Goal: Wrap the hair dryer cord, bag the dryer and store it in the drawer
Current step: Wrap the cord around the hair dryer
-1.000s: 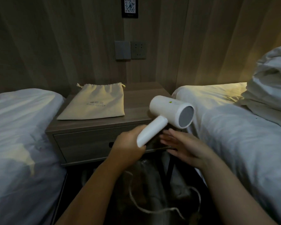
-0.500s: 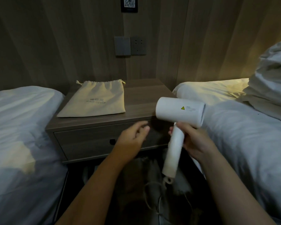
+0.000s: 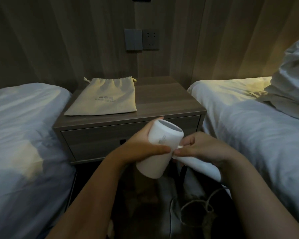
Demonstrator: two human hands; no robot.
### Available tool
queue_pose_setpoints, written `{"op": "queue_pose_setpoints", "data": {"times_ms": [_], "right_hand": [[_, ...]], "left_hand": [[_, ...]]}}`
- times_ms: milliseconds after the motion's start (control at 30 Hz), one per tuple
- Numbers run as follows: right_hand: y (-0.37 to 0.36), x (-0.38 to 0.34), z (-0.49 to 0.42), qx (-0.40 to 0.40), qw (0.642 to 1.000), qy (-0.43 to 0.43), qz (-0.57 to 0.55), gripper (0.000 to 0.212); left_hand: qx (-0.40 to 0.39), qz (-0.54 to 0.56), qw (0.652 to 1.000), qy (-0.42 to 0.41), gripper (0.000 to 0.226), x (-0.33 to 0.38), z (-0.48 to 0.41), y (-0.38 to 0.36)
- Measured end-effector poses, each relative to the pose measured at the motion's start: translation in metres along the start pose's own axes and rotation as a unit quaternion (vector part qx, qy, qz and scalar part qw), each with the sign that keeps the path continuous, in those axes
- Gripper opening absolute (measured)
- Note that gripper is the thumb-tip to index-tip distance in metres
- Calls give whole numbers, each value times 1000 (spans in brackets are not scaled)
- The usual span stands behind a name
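I hold a white hair dryer (image 3: 160,149) in front of the nightstand drawer (image 3: 97,140). My left hand (image 3: 141,145) grips its round barrel from the left. My right hand (image 3: 202,149) is closed around the handle, which points down to the right. The pale cord (image 3: 197,206) hangs off the handle and lies in loose loops on the dark floor below. A beige drawstring bag (image 3: 105,99) lies flat on the left half of the nightstand top (image 3: 164,99). The drawer is shut.
White-sheeted beds flank the nightstand, one at the left (image 3: 22,135) and one at the right (image 3: 257,128). A heap of bedding (image 3: 293,80) sits on the right bed. A switch and a wall socket (image 3: 141,39) are above the nightstand.
The dryer has dropped and turned; its barrel now tilts up and its handle points right. My left hand, free half a second ago, has closed on the barrel.
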State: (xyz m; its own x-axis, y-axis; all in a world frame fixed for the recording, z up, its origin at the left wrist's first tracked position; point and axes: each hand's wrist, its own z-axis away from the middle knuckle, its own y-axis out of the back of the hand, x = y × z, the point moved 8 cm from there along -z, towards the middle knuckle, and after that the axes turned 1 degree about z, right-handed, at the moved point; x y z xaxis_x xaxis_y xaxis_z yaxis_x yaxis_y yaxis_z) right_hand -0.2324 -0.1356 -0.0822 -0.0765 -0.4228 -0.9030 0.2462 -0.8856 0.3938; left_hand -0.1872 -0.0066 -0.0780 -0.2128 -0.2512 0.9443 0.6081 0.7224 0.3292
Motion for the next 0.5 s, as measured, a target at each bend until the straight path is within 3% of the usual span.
{"op": "queue_pose_setpoints", "data": {"times_ms": [133,300,400,500], "right_hand": [[-3,-8,-1,9,998,55,13,16],[-1,-17,-3,91,956,85,265,18],[-2,-16,-6,109,947,79,293,12],[-3,-14,-8,126,942,89,298,8]], "left_hand": [[75,12,997,-27,73,4,3,16],[119,54,991,-25,75,-1,4,26],[136,55,989,-20,77,-3,3,26],[154,55,986,-18,65,-3,3,28]]}}
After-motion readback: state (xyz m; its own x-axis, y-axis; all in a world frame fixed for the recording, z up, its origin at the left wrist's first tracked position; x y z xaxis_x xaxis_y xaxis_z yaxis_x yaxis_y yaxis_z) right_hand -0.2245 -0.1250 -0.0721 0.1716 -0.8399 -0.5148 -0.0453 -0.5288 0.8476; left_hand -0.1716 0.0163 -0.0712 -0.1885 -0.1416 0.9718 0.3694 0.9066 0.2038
